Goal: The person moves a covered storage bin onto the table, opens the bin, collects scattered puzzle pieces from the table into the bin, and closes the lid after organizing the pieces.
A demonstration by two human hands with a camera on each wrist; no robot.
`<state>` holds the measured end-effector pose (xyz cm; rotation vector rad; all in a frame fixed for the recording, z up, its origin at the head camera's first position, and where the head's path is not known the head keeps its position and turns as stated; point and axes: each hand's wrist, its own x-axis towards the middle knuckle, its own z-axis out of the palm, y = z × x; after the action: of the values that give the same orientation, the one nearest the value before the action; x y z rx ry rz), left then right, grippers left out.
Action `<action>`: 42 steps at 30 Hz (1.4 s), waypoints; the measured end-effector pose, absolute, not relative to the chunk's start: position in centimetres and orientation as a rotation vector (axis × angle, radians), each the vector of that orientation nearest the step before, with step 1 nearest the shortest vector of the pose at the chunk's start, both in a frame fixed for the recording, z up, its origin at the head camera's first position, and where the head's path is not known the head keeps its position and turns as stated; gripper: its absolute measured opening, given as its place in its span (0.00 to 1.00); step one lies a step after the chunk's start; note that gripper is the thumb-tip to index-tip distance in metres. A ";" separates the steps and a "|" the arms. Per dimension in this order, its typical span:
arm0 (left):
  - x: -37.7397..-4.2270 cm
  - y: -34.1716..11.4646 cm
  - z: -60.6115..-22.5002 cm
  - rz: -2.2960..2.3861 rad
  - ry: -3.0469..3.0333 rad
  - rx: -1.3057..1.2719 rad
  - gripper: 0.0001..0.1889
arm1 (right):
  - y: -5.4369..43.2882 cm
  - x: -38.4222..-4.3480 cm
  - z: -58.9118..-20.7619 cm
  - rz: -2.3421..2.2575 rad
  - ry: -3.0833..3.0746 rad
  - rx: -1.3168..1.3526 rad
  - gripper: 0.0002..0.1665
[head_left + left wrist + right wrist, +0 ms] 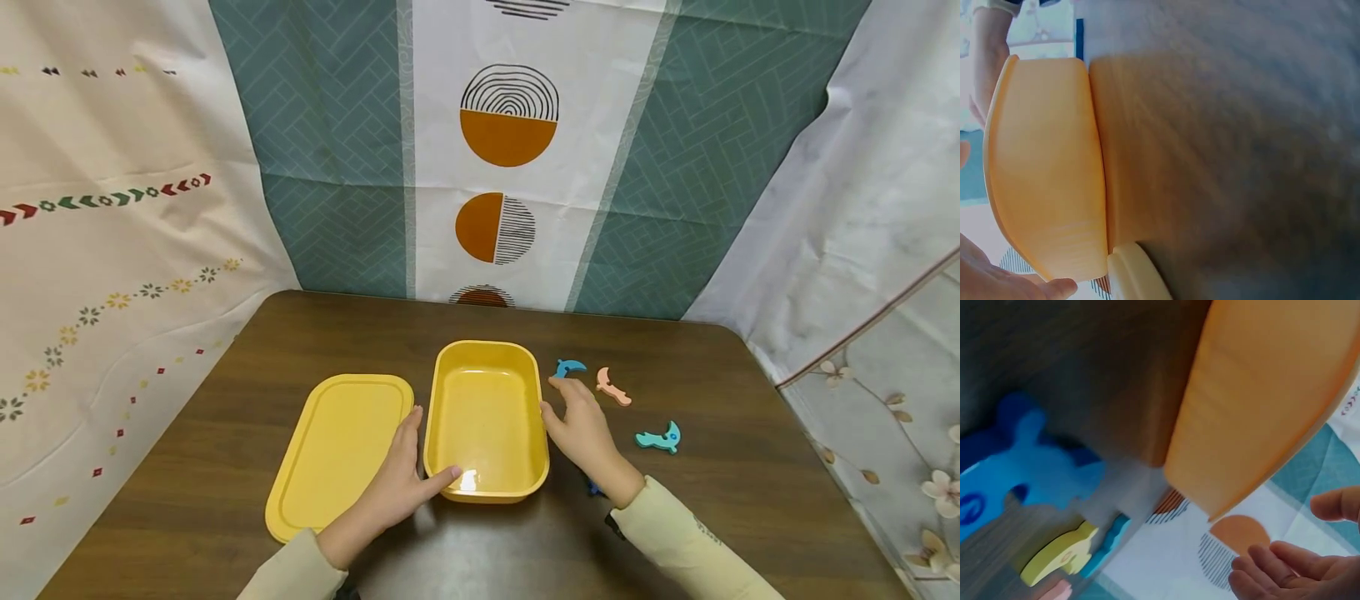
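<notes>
An uncovered yellow plastic box [487,400] stands on the table with nothing inside. My left hand [397,483] is at its left side, fingers extended along the wall and thumb reaching over the near left rim. In the left wrist view, a fingertip lies right at the box's rim. On the other side, my right hand [585,429] has its fingers loosely spread, with the thumb close to the right rim. Fingers and thumb stand apart in the right wrist view. A flat yellow lid [345,450] lies left of the box, partly behind my left hand.
Right of the box lie small bird-like pieces: blue [570,367], pink [615,388], teal [660,437], and dark blue [595,488] mostly hidden under my right wrist. A yellow piece [1063,553] shows in the right wrist view. Patterned cloth [337,167] hangs behind the table.
</notes>
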<state>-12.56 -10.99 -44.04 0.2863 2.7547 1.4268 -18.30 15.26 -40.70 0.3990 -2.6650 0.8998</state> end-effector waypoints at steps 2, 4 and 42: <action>-12.5 -10.9 -44.0 1.415 2.736 0.284 0.57 | 15.7 -18.5 -40.9 0.888 -2.717 0.357 0.26; -12.3 -10.9 -44.1 1.400 2.712 0.285 0.58 | 16.1 -18.7 -41.1 0.871 -2.766 0.324 0.27; -12.7 -10.7 -44.6 1.365 2.694 0.352 0.63 | 19.8 -20.7 -44.0 0.582 -3.082 0.080 0.21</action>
<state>-12.70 -10.73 -44.65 0.3517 2.6938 1.3646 -20.68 19.82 -44.03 0.0802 -3.0817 0.5820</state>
